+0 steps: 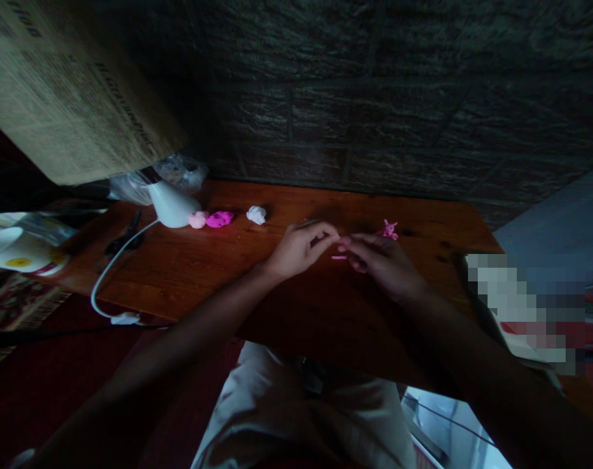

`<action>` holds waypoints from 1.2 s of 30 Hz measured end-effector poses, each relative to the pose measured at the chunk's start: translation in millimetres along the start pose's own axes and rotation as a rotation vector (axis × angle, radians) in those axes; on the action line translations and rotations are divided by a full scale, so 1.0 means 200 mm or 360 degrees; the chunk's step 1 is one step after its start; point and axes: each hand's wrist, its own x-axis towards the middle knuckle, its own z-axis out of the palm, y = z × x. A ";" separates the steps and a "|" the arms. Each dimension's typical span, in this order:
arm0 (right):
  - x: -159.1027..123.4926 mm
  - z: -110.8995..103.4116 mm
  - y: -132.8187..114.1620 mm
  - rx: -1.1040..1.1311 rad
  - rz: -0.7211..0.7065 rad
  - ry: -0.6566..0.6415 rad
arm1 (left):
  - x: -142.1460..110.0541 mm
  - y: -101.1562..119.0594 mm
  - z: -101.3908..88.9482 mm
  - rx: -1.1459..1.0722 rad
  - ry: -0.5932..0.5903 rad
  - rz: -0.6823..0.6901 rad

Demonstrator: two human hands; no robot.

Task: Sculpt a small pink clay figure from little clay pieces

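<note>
Two pinches; left grip point(301, 249), right grip point(381, 262) touching; anything held unclear

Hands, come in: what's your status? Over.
Left hand, right hand: fingertips together, anything pinched too small to tell. Pink strip: on table, close by. Pink piece: beyond right hand, partly blocked from view.

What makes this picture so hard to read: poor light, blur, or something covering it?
Head view: dim light, with the wall dark and the table deeply shadowed near the person; head view: details look soft, and anything pinched between the left hand and right hand is too small to identify; head view: a blocky patch hides part of the right side.
</note>
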 end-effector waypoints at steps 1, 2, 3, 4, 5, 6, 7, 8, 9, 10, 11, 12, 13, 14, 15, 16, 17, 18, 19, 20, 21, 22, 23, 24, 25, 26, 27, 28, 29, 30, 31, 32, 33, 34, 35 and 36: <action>0.00 0.00 0.00 -0.0008 -0.0002 -0.0005 | 0.00 0.00 0.00 0.0014 -0.0020 0.0039; 0.00 0.00 0.00 -0.0019 -0.0004 -0.0005 | 0.00 0.00 0.00 0.0025 -0.0037 0.0073; 0.00 0.00 0.00 -0.0031 -0.0006 -0.0008 | 0.00 0.00 0.00 0.0035 -0.0049 0.0095; 0.00 0.00 0.01 -0.0042 -0.0009 -0.0013 | 0.00 0.00 0.00 0.0044 -0.0056 0.0107; 0.00 0.00 0.01 -0.0053 -0.0015 -0.0025 | 0.00 0.00 0.00 0.0054 -0.0059 0.0116; 0.00 0.00 0.00 -0.0062 -0.0021 -0.0038 | 0.00 0.00 0.00 0.0061 -0.0057 0.0119; 0.00 0.00 0.00 -0.0066 -0.0027 -0.0049 | 0.00 0.00 0.00 0.0066 -0.0057 0.0119; -0.01 0.00 0.00 -0.0066 -0.0030 -0.0052 | 0.00 0.00 0.00 0.0065 -0.0054 0.0117; -0.01 0.00 0.00 -0.0063 -0.0028 -0.0052 | 0.00 0.00 0.00 0.0061 -0.0051 0.0112; -0.01 0.00 -0.01 -0.0062 -0.0022 -0.0048 | 0.00 0.00 0.00 0.0057 -0.0050 0.0105; -0.01 0.00 -0.01 -0.0061 -0.0016 -0.0045 | 0.00 0.01 0.00 0.0054 -0.0051 0.0095; -0.01 0.01 -0.01 -0.0062 -0.0011 -0.0044 | 0.00 0.01 0.00 0.0054 -0.0056 0.0086; -0.01 0.01 -0.01 -0.0063 -0.0007 -0.0043 | 0.00 0.01 0.00 0.0058 -0.0063 0.0082; -0.01 0.01 -0.01 -0.0064 -0.0005 -0.0042 | 0.00 0.01 0.00 0.0065 -0.0068 0.0083; -0.01 0.01 -0.01 -0.0065 -0.0003 -0.0043 | 0.00 0.01 0.00 0.0074 -0.0071 0.0086; -0.01 0.01 -0.01 -0.0064 -0.0001 -0.0041 | 0.00 0.01 0.00 0.0085 -0.0068 0.0092; -0.01 0.01 -0.01 -0.0064 0.0003 -0.0039 | 0.00 0.02 0.00 0.0096 -0.0063 0.0100; -0.02 0.01 -0.02 -0.0066 0.0006 -0.0035 | 0.00 0.02 0.00 0.0107 -0.0058 0.0106; -0.02 0.01 -0.02 -0.0069 0.0006 -0.0030 | 0.00 0.02 0.00 0.0117 -0.0053 0.0109; -0.02 0.01 -0.02 -0.0073 0.0004 -0.0029 | 0.00 0.02 0.00 0.0123 -0.0049 0.0110; -0.02 0.01 -0.02 -0.0075 -0.0002 -0.0025 | 0.00 0.02 0.00 0.0125 -0.0049 0.0110; -0.02 0.01 -0.02 -0.0076 -0.0008 -0.0017 | 0.00 0.03 0.00 0.0119 -0.0050 0.0106; -0.01 0.01 -0.02 -0.0078 -0.0016 -0.0011 | 0.00 0.03 0.00 0.0107 -0.0052 0.0089; -0.01 0.01 -0.02 -0.0081 -0.0025 -0.0001 | 0.00 0.03 0.00 0.0089 -0.0053 0.0059; -0.01 0.01 -0.02 -0.0083 -0.0038 0.0016 | 0.00 0.03 0.00 0.0068 -0.0056 0.0017; -0.01 0.00 -0.02 -0.0084 -0.0052 0.0034 | 0.00 0.03 0.00 0.0046 -0.0057 -0.0030; 0.00 0.00 -0.02 -0.0080 -0.0064 0.0052 | 0.00 0.03 0.00 0.0027 -0.0057 -0.0076; 0.00 0.00 -0.01 -0.0072 -0.0072 0.0064 | 0.00 0.03 0.00 0.0010 -0.0058 -0.0112; 0.00 0.00 -0.01 -0.0063 -0.0073 0.0070 | 0.00 0.03 0.00 -0.0002 -0.0061 -0.0131; 0.00 0.00 -0.01 -0.0052 -0.0067 0.0074 | 0.00 0.03 0.00 -0.0008 -0.0069 -0.0132; 0.00 -0.01 -0.01 -0.0045 -0.0056 0.0072 | 0.00 0.03 0.00 -0.0009 -0.0083 -0.0118; 0.00 -0.01 -0.01 -0.0042 -0.0047 0.0068 | 0.00 0.03 0.00 -0.0008 -0.0094 -0.0094; 0.00 -0.01 -0.01 -0.0042 -0.0047 0.0069 | 0.00 0.04 0.00 -0.0009 -0.0104 -0.0068; 0.00 -0.01 -0.01 -0.0043 -0.0055 0.0065 | -0.01 0.04 0.00 -0.0014 -0.0110 -0.0047; 0.00 -0.01 -0.01 -0.0044 -0.0069 0.0059 | -0.01 0.03 0.00 -0.0030 -0.0114 -0.0036; 0.00 -0.01 -0.01 -0.0048 -0.0087 0.0049 | -0.01 0.03 0.00 -0.0060 -0.0120 -0.0040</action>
